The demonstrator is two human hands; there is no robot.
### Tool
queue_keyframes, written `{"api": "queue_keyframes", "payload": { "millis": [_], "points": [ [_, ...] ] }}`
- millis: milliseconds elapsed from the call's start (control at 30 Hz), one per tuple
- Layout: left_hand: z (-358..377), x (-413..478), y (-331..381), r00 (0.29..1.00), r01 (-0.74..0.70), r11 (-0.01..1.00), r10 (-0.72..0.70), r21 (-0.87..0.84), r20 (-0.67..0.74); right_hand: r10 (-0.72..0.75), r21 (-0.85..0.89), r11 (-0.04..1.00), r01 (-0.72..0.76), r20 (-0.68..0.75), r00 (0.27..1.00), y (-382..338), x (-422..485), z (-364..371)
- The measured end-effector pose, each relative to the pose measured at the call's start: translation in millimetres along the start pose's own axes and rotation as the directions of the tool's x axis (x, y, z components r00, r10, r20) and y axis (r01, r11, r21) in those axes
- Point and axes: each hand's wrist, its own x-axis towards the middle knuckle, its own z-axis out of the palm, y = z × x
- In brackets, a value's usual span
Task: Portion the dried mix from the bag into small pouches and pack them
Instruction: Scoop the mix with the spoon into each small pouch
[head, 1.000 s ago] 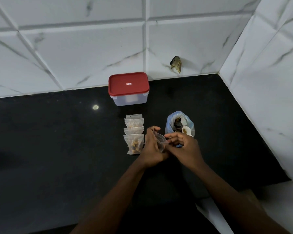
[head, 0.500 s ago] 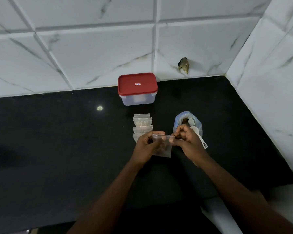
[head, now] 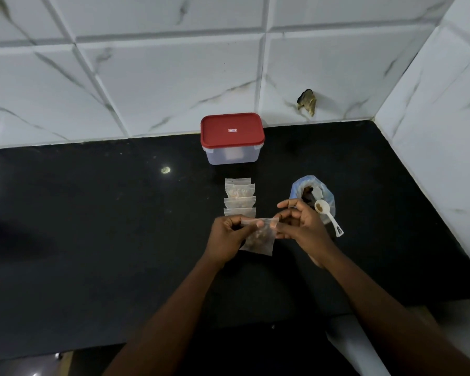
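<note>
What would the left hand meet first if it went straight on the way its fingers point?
Probably the right hand, pinching the other end of the small clear plastic pouch both hold; depth is unclear.

A second ago the pouch [head: 259,237] sits bunched between two hands pressed close together; now it hangs flat, its top strip stretched straight. The left hand [head: 227,234] pinches the strip's left part and the right hand [head: 301,223] its right corner, so the hands are further apart. The right hand's forefinger now lifts clear of the strip. The right hand has drawn back from the bag [head: 307,183], and the spoon [head: 327,215], earlier half hidden, shows whole.
</note>
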Motion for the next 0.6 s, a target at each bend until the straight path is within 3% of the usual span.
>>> {"api": "queue_keyframes", "payload": {
  "millis": [333, 600],
  "points": [
    [-24.0, -11.5, -9.6, 0.997, 0.066, 0.997, -0.067, 0.031, 0.040, 0.012, -0.141, 0.990, -0.006, 0.042, 0.999, 12.3, 9.7, 17.6],
    [-45.0, -8.2, -20.7, 0.993, 0.086, 0.995, -0.082, 0.046, -0.085, 0.030, -0.159, 0.987, -0.027, 0.020, 0.999, 14.3, 22.9, 26.2]
  ]
}}
